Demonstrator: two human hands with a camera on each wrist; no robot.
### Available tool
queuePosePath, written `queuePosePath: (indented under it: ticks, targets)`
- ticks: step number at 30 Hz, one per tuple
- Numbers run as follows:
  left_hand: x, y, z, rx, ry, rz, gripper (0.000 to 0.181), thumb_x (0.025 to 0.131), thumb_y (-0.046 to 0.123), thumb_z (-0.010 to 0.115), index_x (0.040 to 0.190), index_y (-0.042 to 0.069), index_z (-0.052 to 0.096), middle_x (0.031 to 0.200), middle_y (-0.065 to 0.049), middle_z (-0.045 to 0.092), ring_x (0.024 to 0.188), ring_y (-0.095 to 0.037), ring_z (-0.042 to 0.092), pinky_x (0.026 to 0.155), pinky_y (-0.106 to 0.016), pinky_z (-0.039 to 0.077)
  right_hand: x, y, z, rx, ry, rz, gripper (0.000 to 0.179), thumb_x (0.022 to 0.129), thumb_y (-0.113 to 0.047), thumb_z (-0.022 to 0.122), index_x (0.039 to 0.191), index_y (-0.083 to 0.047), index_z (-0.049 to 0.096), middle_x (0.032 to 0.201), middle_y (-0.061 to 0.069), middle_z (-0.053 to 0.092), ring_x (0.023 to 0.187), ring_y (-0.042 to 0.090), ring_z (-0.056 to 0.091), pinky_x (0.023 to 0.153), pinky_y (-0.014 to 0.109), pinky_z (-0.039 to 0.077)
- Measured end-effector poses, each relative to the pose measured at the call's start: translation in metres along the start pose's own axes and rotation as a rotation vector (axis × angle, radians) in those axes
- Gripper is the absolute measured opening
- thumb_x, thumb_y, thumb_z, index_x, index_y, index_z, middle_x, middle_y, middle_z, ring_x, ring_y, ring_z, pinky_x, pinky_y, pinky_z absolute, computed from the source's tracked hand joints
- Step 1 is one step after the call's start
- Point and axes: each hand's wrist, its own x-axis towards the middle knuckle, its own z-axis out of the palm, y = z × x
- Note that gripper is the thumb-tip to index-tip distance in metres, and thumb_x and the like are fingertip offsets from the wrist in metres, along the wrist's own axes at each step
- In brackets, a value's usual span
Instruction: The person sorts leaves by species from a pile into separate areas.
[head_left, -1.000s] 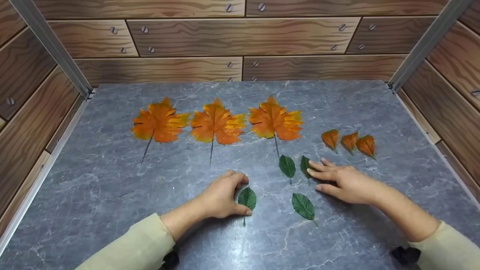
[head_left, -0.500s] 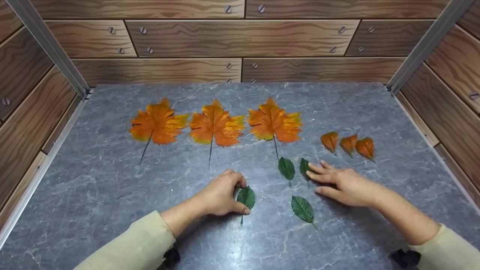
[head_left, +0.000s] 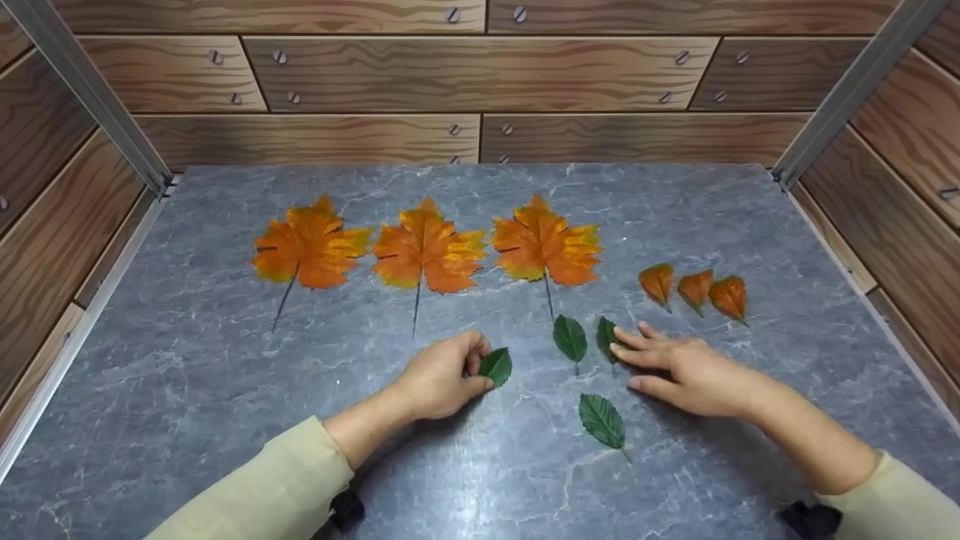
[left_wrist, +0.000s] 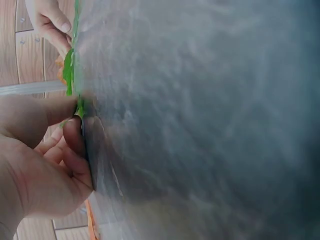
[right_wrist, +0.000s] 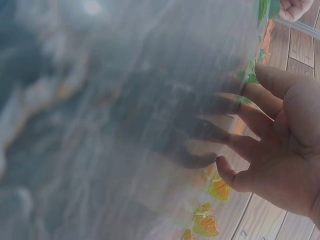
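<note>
My left hand [head_left: 448, 375] pinches a green leaf [head_left: 496, 367] between thumb and fingers, close over the table, and part of the leaf is hidden by the fingers. My right hand [head_left: 694, 373] rests with spread fingers, its fingertips on the right edge of another green leaf [head_left: 607, 339]. Just left of that one lies a similar green leaf [head_left: 570, 339]. A larger-veined green leaf [head_left: 601, 421] lies nearer to me, between the two hands, its stem pointing down to the right. In the left wrist view, thumb and fingers of the left hand [left_wrist: 45, 155] close together at the leaf.
Three orange maple leaves with dark stems, a left [head_left: 309, 244], a middle [head_left: 427, 247] and a right one [head_left: 545, 241], form a row farther back. Three small orange-brown leaves [head_left: 695, 289] lie beyond my right hand. Wood-patterned walls [head_left: 480, 75] enclose the grey marbled table [head_left: 187, 390].
My left hand has moved slightly away from me, and the leaf in it has turned, its tip now pointing up to the right. The right hand stays in place on its leaf.
</note>
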Motion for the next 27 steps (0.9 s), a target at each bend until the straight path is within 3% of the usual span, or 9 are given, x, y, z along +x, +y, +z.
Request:
queuePosePath:
  ticks: [6, 10, 13, 20, 27]
  targets:
    - [0.007, 0.002, -0.001, -0.089, 0.029, 0.030, 0.040, 0.100, 0.007, 0.071, 0.140, 0.009, 0.062, 0.083, 0.003, 0.062, 0.070, -0.011, 0.053, 0.071, -0.033, 0.047, -0.003, 0.000, -0.001, -0.023, 0.010, 0.017, 0.056, 0.109, -0.040, 0.061, 0.157, -0.013, 0.053, 0.168, 0.009, 0.037, 0.153, 0.048, 0.030, 0.109, 0.084, 0.022]
    - [0.014, 0.005, -0.002, -0.154, 0.072, 0.050, 0.027, 0.102, 0.003, 0.066, 0.126, 0.008, 0.077, 0.101, -0.005, 0.076, 0.080, -0.013, 0.064, 0.076, -0.035, 0.055, -0.001, 0.000, 0.000, -0.027, 0.017, 0.012, 0.056, 0.109, -0.041, 0.061, 0.157, -0.013, 0.053, 0.168, 0.008, 0.037, 0.152, 0.049, 0.031, 0.109, 0.084, 0.022]
    - [0.018, 0.008, -0.001, -0.160, 0.092, 0.038, 0.021, 0.103, 0.007, 0.067, 0.118, 0.009, 0.083, 0.116, -0.006, 0.078, 0.090, -0.015, 0.071, 0.082, -0.036, 0.059, 0.002, -0.001, 0.002, -0.027, 0.018, 0.017, 0.057, 0.109, -0.042, 0.060, 0.157, -0.013, 0.053, 0.169, 0.008, 0.037, 0.153, 0.048, 0.030, 0.108, 0.085, 0.021]
    - [0.031, 0.013, 0.008, -0.130, 0.114, 0.047, 0.023, 0.101, 0.010, 0.074, 0.123, 0.010, 0.081, 0.117, -0.005, 0.079, 0.100, -0.019, 0.073, 0.090, -0.036, 0.059, 0.002, -0.001, 0.002, -0.021, 0.009, 0.027, 0.057, 0.109, -0.043, 0.060, 0.158, -0.014, 0.053, 0.169, 0.007, 0.036, 0.153, 0.048, 0.029, 0.109, 0.085, 0.020]
    - [0.041, 0.019, 0.015, -0.099, 0.107, 0.066, 0.024, 0.100, 0.010, 0.076, 0.123, 0.011, 0.081, 0.109, -0.004, 0.079, 0.092, -0.014, 0.071, 0.083, -0.031, 0.057, 0.001, 0.000, 0.001, -0.022, 0.020, 0.002, 0.056, 0.109, -0.039, 0.061, 0.157, -0.011, 0.053, 0.168, 0.009, 0.038, 0.152, 0.049, 0.030, 0.110, 0.083, 0.023]
